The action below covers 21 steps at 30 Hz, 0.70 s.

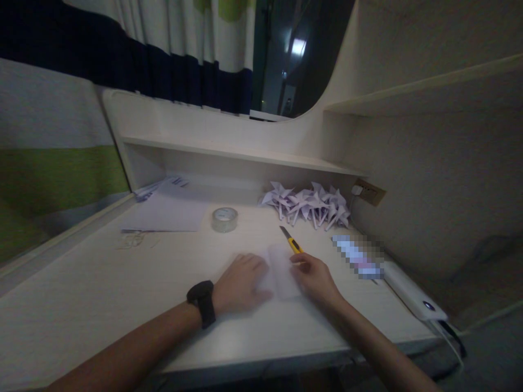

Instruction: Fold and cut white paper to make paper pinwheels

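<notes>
**Desk:** What have you got from the head camera?

**Operator:** I see both hands flat on a small white sheet of paper [281, 272] at the middle of the pale desk [81, 305]. The left hand [241, 283], a black watch [202, 302] on its wrist, lies spread over the sheet's left half, fingers relaxed and pressing, gripping nothing. The right hand [312, 277] rests on the right edge, fingertips curled down onto the paper; whether they pinch the edge, I cannot tell, as the frame is blurred there.

**Desk:** What lies around it?

**Operator:** A yellow utility knife [291, 239] just beyond the sheet, near the right fingers. Farther back, a roll of clear tape [224, 219], a stack of paper [167, 209], and a heap of folded paper cranes [310, 204] under the shelf [229, 152]. A white power bank [412, 294] sits at the right edge.

**Desk:** How would you judge a clean crease here?

**Operator:** By my reading, keep the left palm anchoring, line up the edges first, then run the right fingertips outward along the fold, clear of the blade.
</notes>
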{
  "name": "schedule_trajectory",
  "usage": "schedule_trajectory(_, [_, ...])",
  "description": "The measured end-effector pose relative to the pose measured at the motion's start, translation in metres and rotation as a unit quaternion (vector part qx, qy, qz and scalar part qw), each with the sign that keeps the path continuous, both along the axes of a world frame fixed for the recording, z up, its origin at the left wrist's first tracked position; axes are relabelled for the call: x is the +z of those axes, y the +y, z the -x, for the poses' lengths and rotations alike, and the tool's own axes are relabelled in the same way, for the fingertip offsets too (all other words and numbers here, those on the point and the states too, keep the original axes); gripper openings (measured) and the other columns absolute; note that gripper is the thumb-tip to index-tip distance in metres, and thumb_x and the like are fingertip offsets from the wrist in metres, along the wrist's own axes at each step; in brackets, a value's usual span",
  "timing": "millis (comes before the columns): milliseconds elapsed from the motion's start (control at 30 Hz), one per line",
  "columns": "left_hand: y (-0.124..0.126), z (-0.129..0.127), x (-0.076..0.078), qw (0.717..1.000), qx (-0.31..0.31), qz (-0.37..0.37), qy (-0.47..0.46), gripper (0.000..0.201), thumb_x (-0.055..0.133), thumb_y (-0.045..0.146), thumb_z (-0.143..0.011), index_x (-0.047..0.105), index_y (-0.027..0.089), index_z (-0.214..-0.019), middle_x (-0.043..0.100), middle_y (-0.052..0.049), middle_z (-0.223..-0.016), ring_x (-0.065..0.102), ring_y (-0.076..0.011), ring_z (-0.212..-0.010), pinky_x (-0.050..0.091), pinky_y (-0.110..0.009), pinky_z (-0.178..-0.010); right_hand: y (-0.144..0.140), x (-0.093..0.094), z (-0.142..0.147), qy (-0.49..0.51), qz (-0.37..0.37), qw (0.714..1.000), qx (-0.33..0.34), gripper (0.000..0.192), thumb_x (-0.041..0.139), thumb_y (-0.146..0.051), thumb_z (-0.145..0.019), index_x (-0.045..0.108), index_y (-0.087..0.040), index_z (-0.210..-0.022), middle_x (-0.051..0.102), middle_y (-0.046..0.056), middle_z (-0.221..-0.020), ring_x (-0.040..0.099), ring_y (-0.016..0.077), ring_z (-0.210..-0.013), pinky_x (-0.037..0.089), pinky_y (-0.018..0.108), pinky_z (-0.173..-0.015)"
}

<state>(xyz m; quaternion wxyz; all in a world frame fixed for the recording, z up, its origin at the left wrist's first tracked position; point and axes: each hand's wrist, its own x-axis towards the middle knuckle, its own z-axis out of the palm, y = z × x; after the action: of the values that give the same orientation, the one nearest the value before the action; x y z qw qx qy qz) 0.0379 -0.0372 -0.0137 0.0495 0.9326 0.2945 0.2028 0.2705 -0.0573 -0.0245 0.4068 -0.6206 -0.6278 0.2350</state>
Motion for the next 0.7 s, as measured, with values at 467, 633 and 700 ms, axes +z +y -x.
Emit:
schedule_trajectory(467, [-0.010, 0.000, -0.002, 0.993, -0.117, 0.004, -0.015, 0.022, 0.045, 0.027, -0.097, 0.067, 0.023, -0.097, 0.067, -0.006, -0.099, 0.058, -0.0197, -0.095, 0.042, -0.036, -0.085, -0.012, 0.008, 0.022, 0.120, 0.008, 0.992, 0.040, 0.048, 0.062, -0.030, -0.076, 0.049, -0.021, -0.121, 0.060, 0.008, -0.103, 0.063, 0.0146, -0.068, 0.053, 0.029, -0.058])
schedule_trajectory(633, [-0.013, 0.001, 0.000, 0.989, -0.147, -0.012, -0.005, 0.022, 0.044, 0.024, -0.097, 0.065, 0.026, -0.105, 0.067, -0.004, -0.111, 0.056, -0.0204, -0.104, 0.041, -0.037, -0.089, -0.018, 0.008, 0.027, 0.148, 0.009, 0.988, 0.033, 0.055, 0.062, -0.028, -0.075, 0.043, -0.021, -0.126, 0.060, 0.008, -0.101, 0.064, 0.0173, -0.074, 0.053, 0.030, -0.059])
schedule_trajectory(700, [-0.015, 0.001, 0.002, 0.988, -0.156, -0.005, -0.002, 0.024, 0.042, 0.023, -0.098, 0.065, 0.026, -0.105, 0.067, -0.004, -0.112, 0.056, -0.0204, -0.104, 0.041, -0.037, -0.089, -0.019, 0.009, 0.029, 0.149, 0.020, 0.988, 0.041, 0.055, 0.061, -0.026, -0.074, 0.042, -0.020, -0.126, 0.062, 0.007, -0.097, 0.065, 0.0180, -0.074, 0.053, 0.029, -0.058])
